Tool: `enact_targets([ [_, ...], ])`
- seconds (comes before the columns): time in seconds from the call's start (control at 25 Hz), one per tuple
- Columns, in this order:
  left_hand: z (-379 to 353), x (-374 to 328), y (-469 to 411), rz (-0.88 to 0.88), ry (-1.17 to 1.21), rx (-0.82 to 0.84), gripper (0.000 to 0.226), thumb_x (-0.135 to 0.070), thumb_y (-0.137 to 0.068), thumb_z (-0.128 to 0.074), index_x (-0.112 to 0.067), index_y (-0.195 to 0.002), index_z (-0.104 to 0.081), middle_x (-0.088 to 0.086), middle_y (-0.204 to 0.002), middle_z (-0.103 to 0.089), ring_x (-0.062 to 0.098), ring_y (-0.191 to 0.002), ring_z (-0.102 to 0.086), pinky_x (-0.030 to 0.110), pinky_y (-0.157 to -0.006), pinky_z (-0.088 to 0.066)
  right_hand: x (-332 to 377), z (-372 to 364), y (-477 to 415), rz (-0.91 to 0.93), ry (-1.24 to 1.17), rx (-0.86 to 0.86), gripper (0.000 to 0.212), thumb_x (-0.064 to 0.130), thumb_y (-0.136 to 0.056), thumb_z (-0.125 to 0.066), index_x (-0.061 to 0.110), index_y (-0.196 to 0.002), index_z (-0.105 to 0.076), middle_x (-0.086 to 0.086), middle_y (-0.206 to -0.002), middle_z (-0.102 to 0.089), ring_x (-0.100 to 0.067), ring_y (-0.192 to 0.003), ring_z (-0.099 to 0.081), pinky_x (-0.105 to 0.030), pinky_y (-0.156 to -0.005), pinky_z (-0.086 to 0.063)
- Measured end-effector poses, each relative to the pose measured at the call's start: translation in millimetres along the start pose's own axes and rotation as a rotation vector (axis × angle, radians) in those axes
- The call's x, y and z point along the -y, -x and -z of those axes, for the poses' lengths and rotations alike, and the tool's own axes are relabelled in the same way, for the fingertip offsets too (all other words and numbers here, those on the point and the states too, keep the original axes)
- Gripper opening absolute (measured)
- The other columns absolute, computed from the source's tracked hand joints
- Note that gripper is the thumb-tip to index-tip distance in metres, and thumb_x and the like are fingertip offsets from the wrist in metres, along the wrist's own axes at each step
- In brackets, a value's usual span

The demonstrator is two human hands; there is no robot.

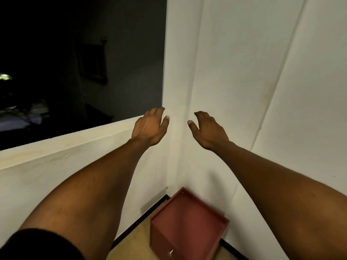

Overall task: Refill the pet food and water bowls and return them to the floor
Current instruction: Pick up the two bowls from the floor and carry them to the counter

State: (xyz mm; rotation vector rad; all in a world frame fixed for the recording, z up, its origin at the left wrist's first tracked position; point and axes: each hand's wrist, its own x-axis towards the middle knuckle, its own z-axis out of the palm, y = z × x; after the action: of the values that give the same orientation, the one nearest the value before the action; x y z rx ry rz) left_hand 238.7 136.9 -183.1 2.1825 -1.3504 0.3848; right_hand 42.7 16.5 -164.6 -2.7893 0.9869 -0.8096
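Both arms reach out in front of me toward a white wall corner. My left hand (150,126) is raised at centre with fingers apart and holds nothing. My right hand (208,129) hangs beside it, a short gap between the two thumbs, also open and holding nothing. No pet bowl, food or water container shows anywhere in the head view.
A reddish-brown square box or small cabinet (187,224) stands in the corner on a tan floor (131,248), below my hands. A low white half-wall (65,147) runs along the left, with a dark room behind it. White wall panels (262,72) fill the right.
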Motion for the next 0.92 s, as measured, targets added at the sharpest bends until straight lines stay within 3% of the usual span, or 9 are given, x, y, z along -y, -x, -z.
enact_targets([
  [0.28,-3,188,103,0.312,-0.005,0.081,0.056,-0.05,-0.111,-0.029,-0.019,-0.157,-0.043,0.01,-0.153,-0.057,0.034,-0.136,-0.057,0.048,-0.103,-0.05,124,-155,-12,0.145,-0.123,0.265,0.064,0.053,-0.113,-0.036,0.012,-0.162,-0.041,-0.006,-0.171,-0.039,-0.031,-0.154,-0.041,-0.051,-0.116,-0.044],
  [0.52,-23,314,233,0.699,0.03,0.156,0.053,-0.049,-0.112,-0.032,-0.021,-0.155,-0.045,0.01,-0.148,-0.06,0.033,-0.137,-0.056,0.047,-0.108,-0.047,221,-307,30,0.171,-0.257,0.55,0.064,0.053,-0.112,-0.04,0.009,-0.158,-0.047,-0.011,-0.166,-0.044,-0.034,-0.149,-0.047,-0.048,-0.117,-0.043],
  [0.68,-80,363,333,0.984,0.079,0.249,0.054,-0.051,-0.111,-0.032,-0.021,-0.153,-0.048,0.008,-0.149,-0.062,0.03,-0.136,-0.058,0.045,-0.109,-0.047,269,-421,102,0.169,-0.328,0.829,0.066,0.056,-0.111,-0.042,0.011,-0.159,-0.047,-0.01,-0.167,-0.045,-0.031,-0.148,-0.049,-0.045,-0.121,-0.039],
  [0.92,-207,410,471,1.282,0.168,0.344,0.052,-0.049,-0.11,-0.037,-0.02,-0.15,-0.051,0.008,-0.146,-0.065,0.032,-0.13,-0.062,0.044,-0.104,-0.049,263,-595,206,0.263,-0.337,1.133,0.057,0.046,-0.111,-0.05,0.004,-0.15,-0.054,-0.019,-0.156,-0.055,-0.037,-0.141,-0.054,-0.045,-0.113,-0.045],
])
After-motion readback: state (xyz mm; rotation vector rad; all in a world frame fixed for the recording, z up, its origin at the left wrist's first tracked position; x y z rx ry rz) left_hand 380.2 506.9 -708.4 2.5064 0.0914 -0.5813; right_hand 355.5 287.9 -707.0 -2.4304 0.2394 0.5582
